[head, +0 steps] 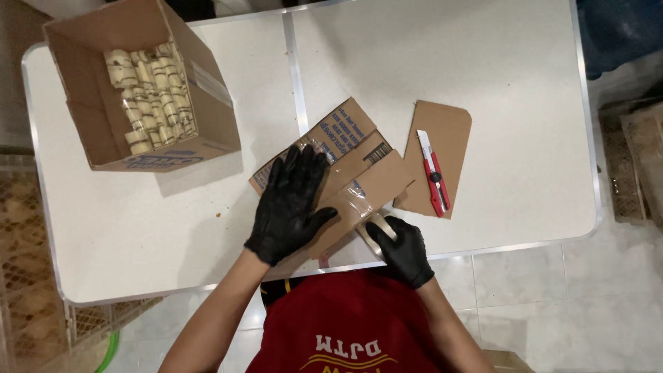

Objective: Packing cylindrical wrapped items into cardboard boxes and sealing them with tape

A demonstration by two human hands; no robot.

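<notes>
I'm looking straight down, and closest to me is the right hand [406,250], black-gloved, fingers clenched round a roll of clear tape [375,231] at the near edge of the flattened cardboard box [345,181]. A shiny strip of tape runs from the roll up onto the cardboard's near corner. Just to the left of that, the left hand [289,206], also gloved, lies flat on the flattened cardboard box with fingers spread and released, palm pressing down, gripping nothing. The flattened cardboard box itself sits on the white folding table [483,83], its near edge almost at the table's near rim, printing visible on its far flap. Just right of the box, a separate cardboard piece [452,128] lies on the table, touching or slightly tucked under the box, I can't tell which. On that piece rests a red utility knife [434,176], blade end pointing away from me. Far off to the left of the flattened box stands an open carton [214,128], tipped toward the camera and packed with cream-coloured rolls [148,90].
</notes>
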